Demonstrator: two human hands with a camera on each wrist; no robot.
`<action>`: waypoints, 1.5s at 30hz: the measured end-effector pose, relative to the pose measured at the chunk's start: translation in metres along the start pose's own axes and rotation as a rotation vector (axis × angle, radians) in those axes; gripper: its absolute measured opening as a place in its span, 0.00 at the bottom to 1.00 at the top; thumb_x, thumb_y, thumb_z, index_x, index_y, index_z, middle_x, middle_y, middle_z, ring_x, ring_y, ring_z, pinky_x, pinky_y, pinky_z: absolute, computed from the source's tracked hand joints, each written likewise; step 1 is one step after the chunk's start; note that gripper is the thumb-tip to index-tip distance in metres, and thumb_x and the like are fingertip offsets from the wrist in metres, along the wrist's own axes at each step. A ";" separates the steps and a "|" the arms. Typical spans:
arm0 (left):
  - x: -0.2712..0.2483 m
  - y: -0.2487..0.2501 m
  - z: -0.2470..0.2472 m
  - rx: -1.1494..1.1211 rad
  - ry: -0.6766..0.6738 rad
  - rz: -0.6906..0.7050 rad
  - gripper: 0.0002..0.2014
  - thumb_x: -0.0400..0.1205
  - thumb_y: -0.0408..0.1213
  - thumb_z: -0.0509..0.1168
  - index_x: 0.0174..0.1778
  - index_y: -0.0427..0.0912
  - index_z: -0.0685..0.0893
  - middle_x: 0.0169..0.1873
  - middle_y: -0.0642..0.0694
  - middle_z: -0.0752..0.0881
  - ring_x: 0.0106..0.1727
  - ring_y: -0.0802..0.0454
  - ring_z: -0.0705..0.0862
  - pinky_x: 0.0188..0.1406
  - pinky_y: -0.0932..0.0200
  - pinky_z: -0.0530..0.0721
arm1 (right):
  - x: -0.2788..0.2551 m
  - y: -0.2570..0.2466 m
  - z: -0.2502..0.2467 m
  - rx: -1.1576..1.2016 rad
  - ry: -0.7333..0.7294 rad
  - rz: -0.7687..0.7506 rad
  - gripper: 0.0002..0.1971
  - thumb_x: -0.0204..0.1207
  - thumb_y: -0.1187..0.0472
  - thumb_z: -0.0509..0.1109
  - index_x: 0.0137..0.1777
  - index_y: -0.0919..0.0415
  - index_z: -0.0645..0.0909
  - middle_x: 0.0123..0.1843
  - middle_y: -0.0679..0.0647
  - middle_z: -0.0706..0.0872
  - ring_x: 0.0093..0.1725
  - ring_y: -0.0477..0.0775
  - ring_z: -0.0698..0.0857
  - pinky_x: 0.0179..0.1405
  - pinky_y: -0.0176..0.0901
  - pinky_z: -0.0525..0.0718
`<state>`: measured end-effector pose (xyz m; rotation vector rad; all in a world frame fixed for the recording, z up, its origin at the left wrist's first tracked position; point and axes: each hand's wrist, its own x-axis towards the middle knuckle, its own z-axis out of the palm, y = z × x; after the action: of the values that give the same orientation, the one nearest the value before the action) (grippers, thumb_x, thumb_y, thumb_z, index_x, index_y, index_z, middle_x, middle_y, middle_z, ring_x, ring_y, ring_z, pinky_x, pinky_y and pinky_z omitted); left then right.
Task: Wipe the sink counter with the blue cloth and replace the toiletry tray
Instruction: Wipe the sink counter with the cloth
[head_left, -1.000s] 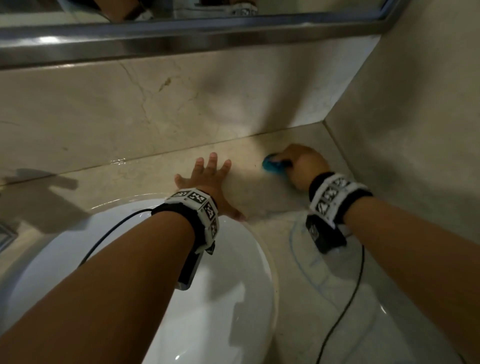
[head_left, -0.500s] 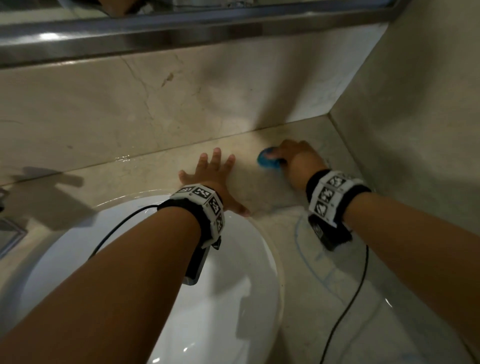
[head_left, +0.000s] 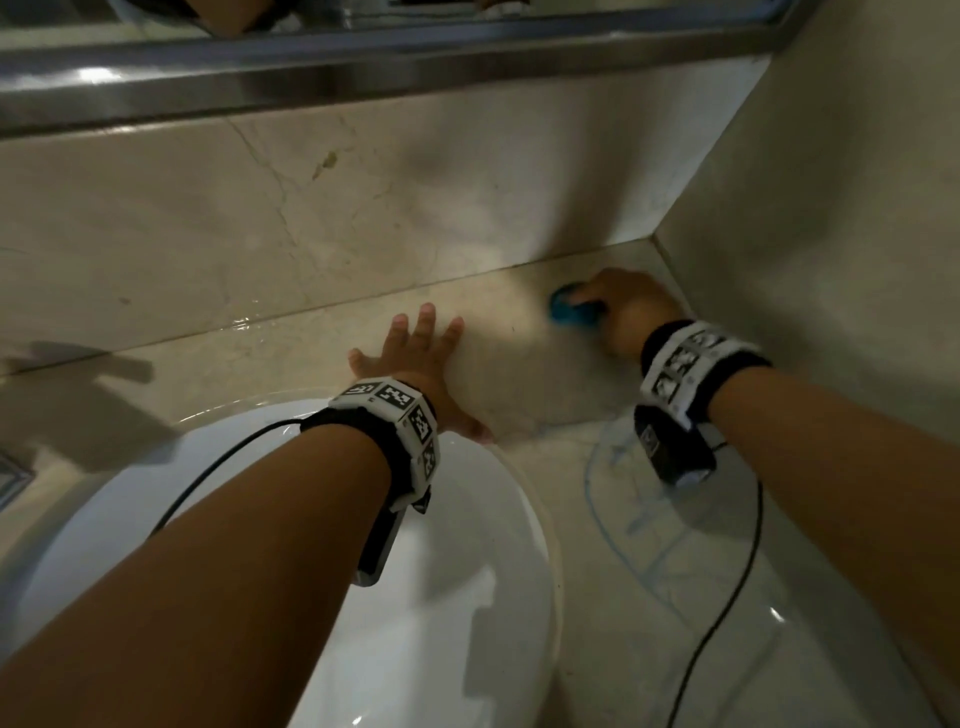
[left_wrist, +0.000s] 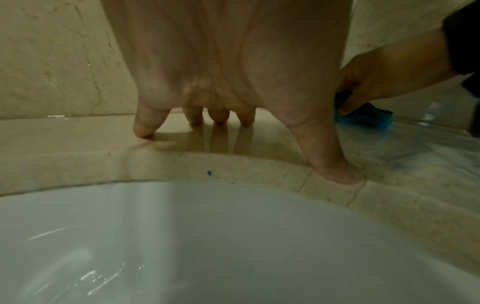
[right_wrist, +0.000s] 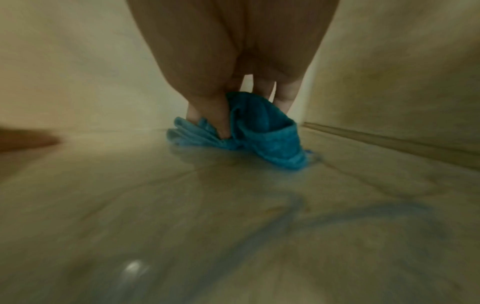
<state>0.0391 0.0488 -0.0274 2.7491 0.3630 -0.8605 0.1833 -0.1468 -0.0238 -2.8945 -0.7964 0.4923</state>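
My right hand (head_left: 621, 312) grips the bunched blue cloth (head_left: 569, 313) and presses it on the beige marble counter (head_left: 291, 353) near the back right corner. From the right wrist, the blue cloth (right_wrist: 249, 131) bulges under my thumb and fingers. My left hand (head_left: 410, 353) lies flat with fingers spread on the counter behind the white sink basin (head_left: 457, 597). In the left wrist view its fingertips (left_wrist: 144, 131) touch the stone at the basin's rim, and the cloth (left_wrist: 363, 119) shows at the right. No toiletry tray is in view.
Blue smears (head_left: 613, 499) mark the wet counter in front of my right wrist. A marble backsplash (head_left: 311, 208) and side wall (head_left: 831, 208) close in the corner. A mirror frame (head_left: 363, 67) runs above. Black cables (head_left: 727, 597) hang from both wrists.
My right hand has slid the cloth along the back of the counter toward the right corner. The left hand has stayed planted by the basin.
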 end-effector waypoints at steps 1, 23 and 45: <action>0.000 0.000 0.000 0.001 -0.001 0.002 0.67 0.55 0.72 0.74 0.80 0.64 0.34 0.82 0.56 0.31 0.83 0.47 0.35 0.76 0.25 0.50 | 0.002 0.012 -0.006 0.043 -0.006 0.101 0.18 0.80 0.63 0.64 0.69 0.62 0.77 0.73 0.62 0.76 0.69 0.65 0.76 0.69 0.47 0.71; 0.001 0.000 0.000 -0.015 -0.011 -0.001 0.67 0.55 0.71 0.74 0.80 0.64 0.33 0.81 0.56 0.30 0.83 0.47 0.34 0.77 0.25 0.49 | 0.013 0.030 0.000 0.130 0.065 0.309 0.22 0.83 0.59 0.59 0.77 0.49 0.67 0.76 0.61 0.72 0.70 0.65 0.76 0.68 0.46 0.73; 0.001 0.001 -0.001 -0.008 -0.005 -0.002 0.67 0.55 0.70 0.75 0.80 0.64 0.34 0.81 0.56 0.31 0.83 0.47 0.35 0.76 0.25 0.50 | 0.023 -0.013 0.006 0.074 0.074 0.134 0.21 0.82 0.61 0.59 0.75 0.53 0.70 0.77 0.60 0.69 0.73 0.66 0.71 0.75 0.49 0.66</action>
<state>0.0408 0.0482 -0.0276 2.7393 0.3678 -0.8651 0.1935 -0.1234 -0.0339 -2.8910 -0.5644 0.4151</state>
